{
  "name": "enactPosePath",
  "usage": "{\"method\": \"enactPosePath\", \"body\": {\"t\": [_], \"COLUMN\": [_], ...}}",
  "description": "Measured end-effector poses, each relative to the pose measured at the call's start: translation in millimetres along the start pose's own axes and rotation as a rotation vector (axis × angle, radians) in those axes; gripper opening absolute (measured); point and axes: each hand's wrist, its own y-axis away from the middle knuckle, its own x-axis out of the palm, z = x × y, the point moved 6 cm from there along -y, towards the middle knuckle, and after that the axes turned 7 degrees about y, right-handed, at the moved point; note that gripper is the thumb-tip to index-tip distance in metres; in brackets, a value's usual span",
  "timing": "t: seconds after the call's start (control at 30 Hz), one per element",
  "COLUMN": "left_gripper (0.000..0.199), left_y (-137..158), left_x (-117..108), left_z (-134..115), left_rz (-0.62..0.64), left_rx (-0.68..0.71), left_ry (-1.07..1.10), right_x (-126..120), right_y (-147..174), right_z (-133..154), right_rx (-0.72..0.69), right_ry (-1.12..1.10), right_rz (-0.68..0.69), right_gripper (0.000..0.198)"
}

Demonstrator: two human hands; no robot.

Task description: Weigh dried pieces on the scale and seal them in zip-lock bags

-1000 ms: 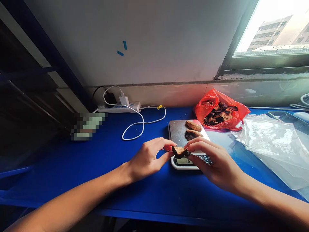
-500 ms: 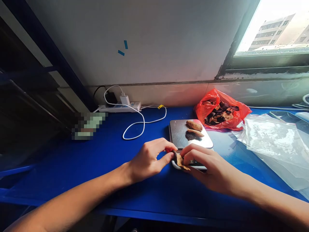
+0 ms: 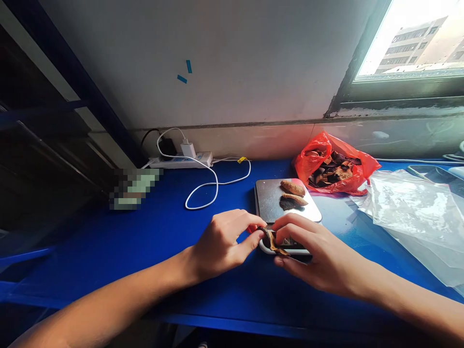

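Between my two hands is a curled piece of dried peel (image 3: 273, 244), brown and rough, held over the front of a kitchen scale (image 3: 267, 193). My left hand (image 3: 230, 239) pinches its left end between thumb and fingers. My right hand (image 3: 311, 251) has its fingers against the peel's right side, with the thumb low by its bottom edge. On the scale's steel plate lie several brown pieces of dried peel (image 3: 293, 187), toward the back right. The scale's display is mostly covered by my right hand and the peel.
Behind the scale stands an open red plastic bag (image 3: 362, 180) full of dried peel. Clear plastic bags (image 3: 409, 203) lie at the right on the blue table (image 3: 145, 241). A power strip (image 3: 199, 160) with a looped white cable (image 3: 216, 188) lies along the wall. A window is at upper right.
The peel has turned a little in my fingers, showing more of its edge. My right thumb has moved down and slightly away from it. The pieces on the scale stay put.
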Motion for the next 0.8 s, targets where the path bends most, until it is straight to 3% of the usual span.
{"method": "enactPosePath", "body": {"t": [0.17, 0.3, 0.53, 0.8], "left_gripper": [0.008, 0.009, 0.009, 0.008], "left_y": [1, 0, 2, 3], "left_x": [0, 2, 4, 8], "left_z": [-5, -7, 4, 3], "left_rz": [0.002, 0.020, -0.004, 0.056], "left_rx": [0.034, -0.004, -0.208, -0.254], "left_ry": [-0.014, 0.081, 0.219, 0.276], "right_x": [1, 0, 4, 4], "right_y": [1, -1, 1, 1], "right_z": [4, 6, 2, 7], "right_rx": [-0.016, 0.025, 0.137, 0.030], "right_ry": [0.132, 0.100, 0.012, 0.023], "right_rz": [0.023, 0.074, 0.110, 0.089], "right_gripper": [0.007, 0.008, 0.004, 0.007]}}
